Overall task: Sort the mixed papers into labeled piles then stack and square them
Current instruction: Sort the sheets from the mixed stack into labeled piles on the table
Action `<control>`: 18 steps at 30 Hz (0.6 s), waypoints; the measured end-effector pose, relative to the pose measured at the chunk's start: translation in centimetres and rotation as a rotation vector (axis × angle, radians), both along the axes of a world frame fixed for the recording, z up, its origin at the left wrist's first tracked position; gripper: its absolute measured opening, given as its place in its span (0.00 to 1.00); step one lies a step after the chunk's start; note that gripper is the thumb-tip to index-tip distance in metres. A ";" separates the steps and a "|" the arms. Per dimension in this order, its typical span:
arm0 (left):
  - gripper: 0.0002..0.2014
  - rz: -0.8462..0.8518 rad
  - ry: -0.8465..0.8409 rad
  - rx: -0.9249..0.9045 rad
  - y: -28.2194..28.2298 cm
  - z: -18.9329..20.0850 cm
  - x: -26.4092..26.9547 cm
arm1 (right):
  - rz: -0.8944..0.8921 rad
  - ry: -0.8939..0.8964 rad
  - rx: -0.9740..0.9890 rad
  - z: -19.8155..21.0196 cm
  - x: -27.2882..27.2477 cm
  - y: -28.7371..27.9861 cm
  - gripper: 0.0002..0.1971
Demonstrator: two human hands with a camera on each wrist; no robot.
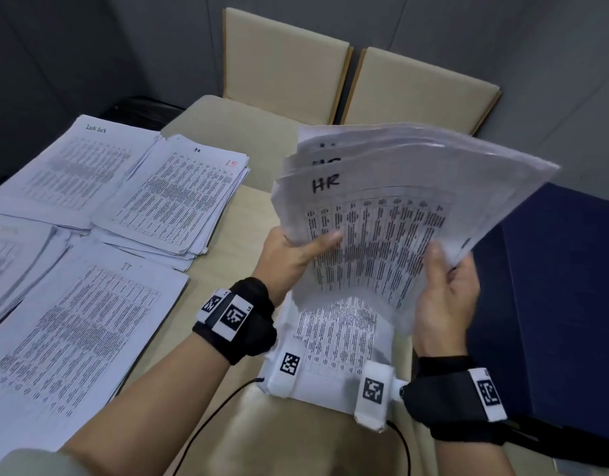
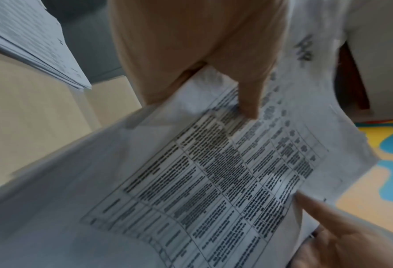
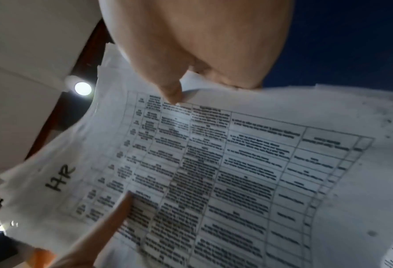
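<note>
I hold a fanned stack of printed sheets marked "HR" [image 1: 382,214] up off the table with both hands. My left hand [image 1: 296,255] grips its left edge, thumb on the top sheet. My right hand [image 1: 444,290] grips the lower right edge, thumb on top. The same HR stack [image 2: 213,172] fills the left wrist view, and the HR stack [image 3: 213,172] fills the right wrist view too. One more printed sheet [image 1: 334,341] lies on the table under the raised stack. Sorted piles lie to the left: an HR pile [image 1: 182,190], an IT pile [image 1: 76,331] and a far pile [image 1: 72,166].
The beige table [image 1: 224,262] carries the piles on its left half. A dark blue box [image 1: 550,290] stands at the right. Two beige chairs [image 1: 330,80] sit behind the table. A black cable [image 1: 206,424] runs along the near edge.
</note>
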State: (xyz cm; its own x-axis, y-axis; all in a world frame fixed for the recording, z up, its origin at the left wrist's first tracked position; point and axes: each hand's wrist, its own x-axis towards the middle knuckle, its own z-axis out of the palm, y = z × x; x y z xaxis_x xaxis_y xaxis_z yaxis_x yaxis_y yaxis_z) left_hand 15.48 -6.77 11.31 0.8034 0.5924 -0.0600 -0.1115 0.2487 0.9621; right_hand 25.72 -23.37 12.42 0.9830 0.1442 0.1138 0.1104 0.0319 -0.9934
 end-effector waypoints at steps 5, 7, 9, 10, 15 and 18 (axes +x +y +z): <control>0.20 0.059 0.131 0.027 0.0 -3.7 -0.1 | -0.021 0.166 -0.051 -4.9 -1.4 -0.4 0.20; 0.20 0.012 0.313 0.153 -0.4 -6.3 -0.4 | 0.045 0.249 -0.167 -7.7 -2.2 -0.8 0.22; 0.09 0.019 0.420 0.301 -0.8 -7.9 -0.5 | 0.084 0.286 -0.246 -9.1 -2.7 -0.8 0.23; 0.04 0.044 0.411 0.356 -0.8 -7.9 -0.6 | 0.084 0.288 -0.263 -9.3 -2.6 -0.5 0.23; 0.06 0.166 0.377 0.321 3.7 -5.5 -1.0 | 0.064 0.221 -0.298 -9.2 -1.5 0.8 0.16; 0.06 0.323 0.444 0.310 10.0 -5.0 -2.7 | 0.010 0.245 -0.437 -11.7 -0.6 0.3 0.15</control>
